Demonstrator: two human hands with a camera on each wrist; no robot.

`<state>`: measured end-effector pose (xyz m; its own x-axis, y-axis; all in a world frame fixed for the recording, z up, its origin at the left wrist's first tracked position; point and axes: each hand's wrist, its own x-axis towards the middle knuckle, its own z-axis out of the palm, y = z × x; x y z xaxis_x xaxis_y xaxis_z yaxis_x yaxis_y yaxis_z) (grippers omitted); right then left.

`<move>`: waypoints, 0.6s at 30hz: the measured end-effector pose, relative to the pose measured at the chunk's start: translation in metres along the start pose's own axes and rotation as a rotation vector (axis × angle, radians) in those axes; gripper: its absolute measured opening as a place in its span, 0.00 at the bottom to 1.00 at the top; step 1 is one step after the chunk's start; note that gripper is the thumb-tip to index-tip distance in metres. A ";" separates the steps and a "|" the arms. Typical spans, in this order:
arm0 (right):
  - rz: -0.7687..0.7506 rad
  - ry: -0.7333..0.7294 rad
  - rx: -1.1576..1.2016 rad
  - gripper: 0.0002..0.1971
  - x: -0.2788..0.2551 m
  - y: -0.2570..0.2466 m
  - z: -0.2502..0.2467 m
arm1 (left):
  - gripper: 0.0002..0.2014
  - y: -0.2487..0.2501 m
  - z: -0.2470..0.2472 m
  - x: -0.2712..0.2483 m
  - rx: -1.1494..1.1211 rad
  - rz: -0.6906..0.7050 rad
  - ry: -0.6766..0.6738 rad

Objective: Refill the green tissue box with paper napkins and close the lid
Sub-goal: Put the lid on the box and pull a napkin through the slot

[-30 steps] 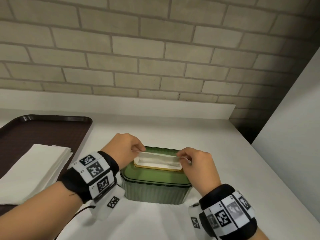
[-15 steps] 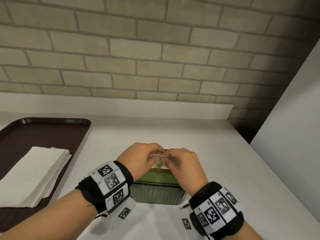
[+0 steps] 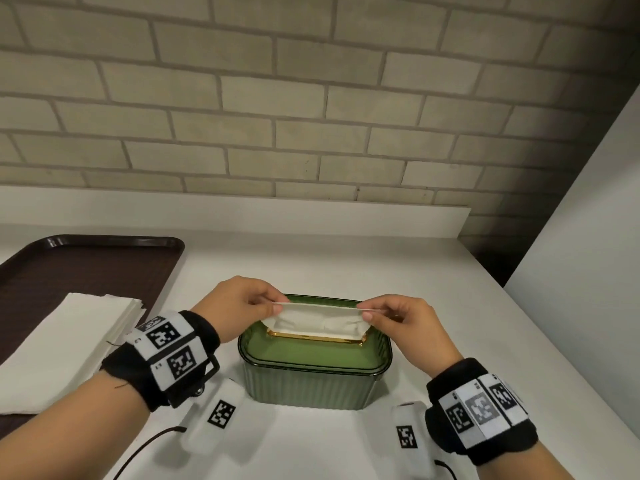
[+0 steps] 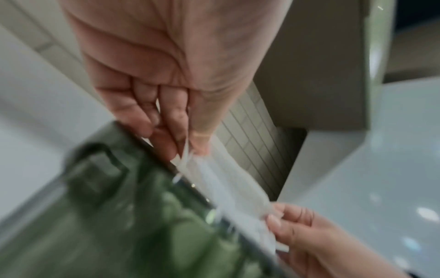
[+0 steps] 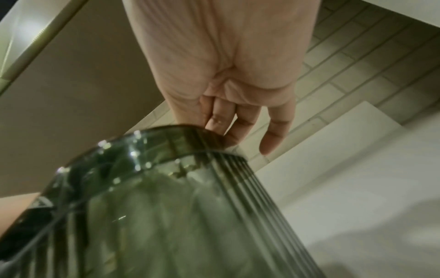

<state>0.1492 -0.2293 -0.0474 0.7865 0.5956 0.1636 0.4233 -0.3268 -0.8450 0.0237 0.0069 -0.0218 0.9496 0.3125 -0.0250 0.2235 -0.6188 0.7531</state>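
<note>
Dim, even light (wrist views blurred)
</note>
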 end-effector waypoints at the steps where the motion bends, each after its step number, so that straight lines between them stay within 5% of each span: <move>1: 0.009 -0.001 0.017 0.10 0.001 0.000 0.000 | 0.07 0.000 -0.001 0.002 -0.051 -0.024 -0.020; 6: 0.034 -0.005 0.100 0.08 0.006 0.001 0.000 | 0.07 0.003 -0.004 0.008 -0.148 -0.116 -0.031; 11: 0.034 0.068 0.115 0.14 0.003 0.003 0.002 | 0.03 -0.003 0.000 0.008 -0.183 -0.163 0.113; 18: 0.079 0.323 0.097 0.11 -0.015 0.008 0.005 | 0.16 -0.018 0.006 -0.011 -0.287 -0.239 0.296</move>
<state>0.1386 -0.2372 -0.0592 0.9233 0.3031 0.2359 0.3234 -0.2824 -0.9031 0.0101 0.0103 -0.0386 0.7664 0.6394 -0.0624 0.3184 -0.2937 0.9013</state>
